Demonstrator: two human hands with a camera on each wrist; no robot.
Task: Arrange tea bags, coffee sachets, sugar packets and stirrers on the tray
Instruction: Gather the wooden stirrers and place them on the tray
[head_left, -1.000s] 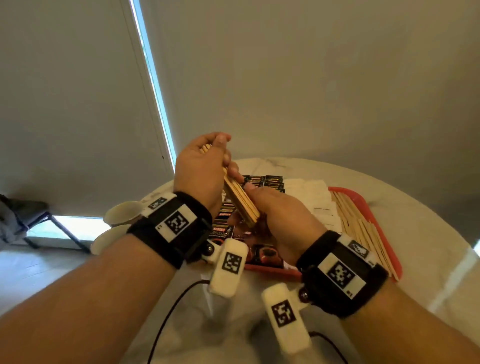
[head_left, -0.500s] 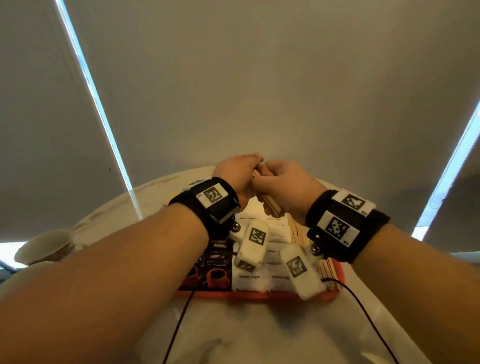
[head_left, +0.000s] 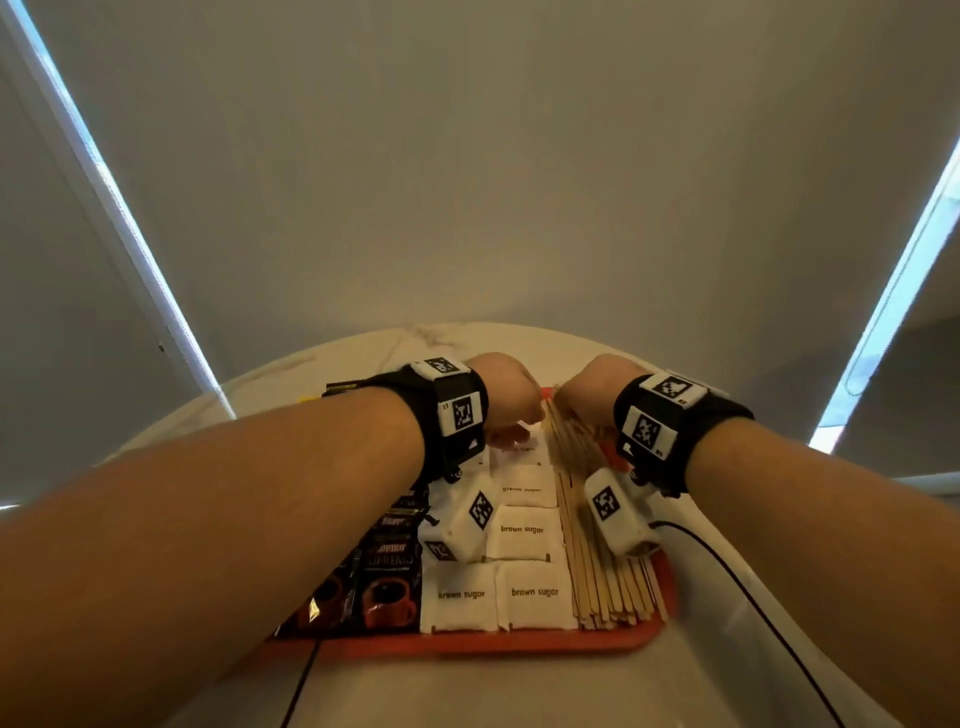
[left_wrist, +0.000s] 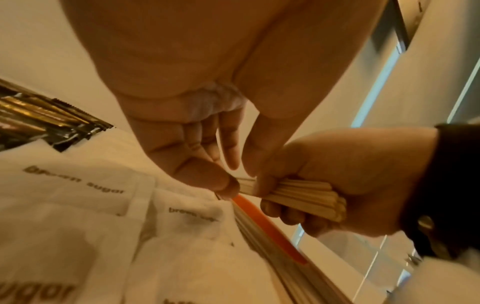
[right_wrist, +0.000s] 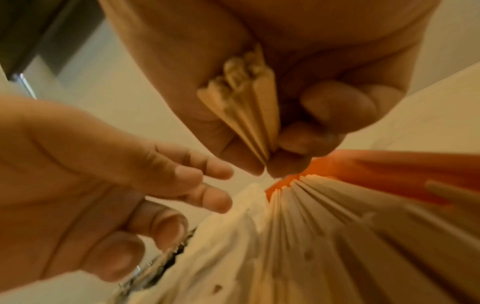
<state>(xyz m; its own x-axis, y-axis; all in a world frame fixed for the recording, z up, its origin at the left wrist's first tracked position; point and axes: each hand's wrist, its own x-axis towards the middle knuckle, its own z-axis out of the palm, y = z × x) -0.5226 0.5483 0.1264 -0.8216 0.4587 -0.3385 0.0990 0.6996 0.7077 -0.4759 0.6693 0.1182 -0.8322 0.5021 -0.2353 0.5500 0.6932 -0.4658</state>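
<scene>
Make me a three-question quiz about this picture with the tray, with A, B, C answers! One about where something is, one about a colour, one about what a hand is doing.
1. Where do the loose stirrers lie on the tray?
A. right of the sugar packets
B. left of the coffee sachets
C. off the tray

2. What colour is the tray?
A. blue
B. red-orange
C. green

3. What is the right hand doing?
A. lying flat
B. gripping a bundle of stirrers
C. holding a cup

Answers: 1 A, the head view shows them along the tray's right side. 2 B, its rim is red-orange. 3 B, the left wrist view shows its fingers curled round the bundle.
</scene>
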